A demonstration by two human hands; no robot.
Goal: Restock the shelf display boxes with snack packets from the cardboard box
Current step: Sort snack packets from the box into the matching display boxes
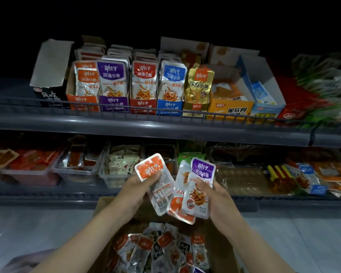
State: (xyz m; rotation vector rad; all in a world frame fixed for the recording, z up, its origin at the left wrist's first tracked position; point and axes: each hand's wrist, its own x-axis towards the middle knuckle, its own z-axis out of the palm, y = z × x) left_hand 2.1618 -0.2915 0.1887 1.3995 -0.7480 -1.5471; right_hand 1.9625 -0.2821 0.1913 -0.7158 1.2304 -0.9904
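Note:
My left hand [134, 191] grips an orange-topped snack packet [156, 178], its back side facing me. My right hand [215, 196] holds a purple-topped packet [200, 186] with an orange packet [178, 198] tucked behind it. Both hands are raised above the open cardboard box [106, 205], which holds several loose packets [161, 251]. On the upper shelf stand the display boxes: orange [83, 101], purple [113, 103], red [143, 105], blue [169, 107] and gold [194, 109], each with upright packets.
A wire rail [126, 108] runs along the upper shelf's front edge. Right of the gold box stand a yellow box [230, 110] and a light blue box [264, 111]. The lower shelf carries clear plastic tubs [77, 170] and loose snacks [313, 180].

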